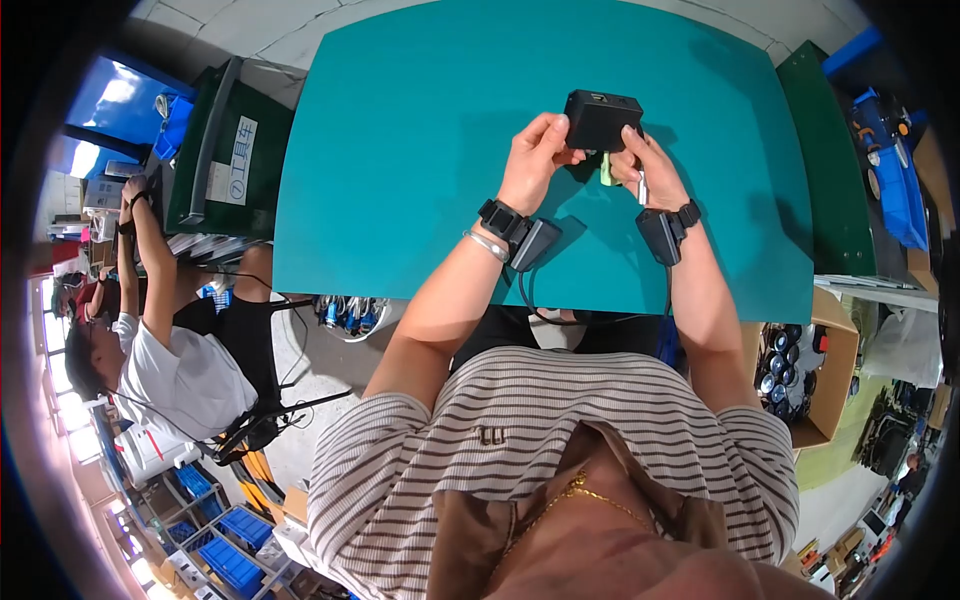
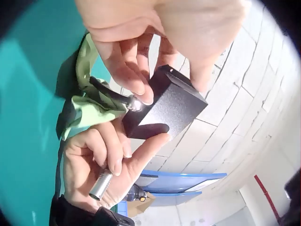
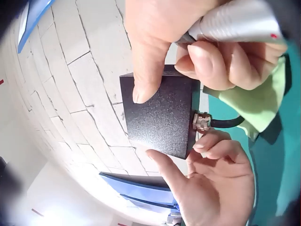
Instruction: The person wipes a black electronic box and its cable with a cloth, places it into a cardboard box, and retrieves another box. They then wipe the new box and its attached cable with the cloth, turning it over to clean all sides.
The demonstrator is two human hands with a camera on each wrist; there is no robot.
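From my station, the black box (image 1: 603, 124) is held above the teal table (image 1: 420, 120), left hand (image 1: 532, 165) pinching its edge, right hand (image 1: 655, 172) clamped on it by the thumb, metal connector (image 2: 100, 184) tucked in its fingers. I judge two risks: cable (image 3: 226, 123) snagging in green cloth (image 3: 263, 99), straining its gland (image 3: 202, 121); connector slipping if the right grip loosens

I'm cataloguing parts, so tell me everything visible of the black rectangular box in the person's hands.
The black rectangular box has flat faces and a speckled finish, like coated metal or plastic. A silvery metal cable fitting with a black cable projects from one side; another face shows openings too small to identify. It is above the teal tabletop, in the grip of the left hand and right hand, whose thumb rests on a broad face.
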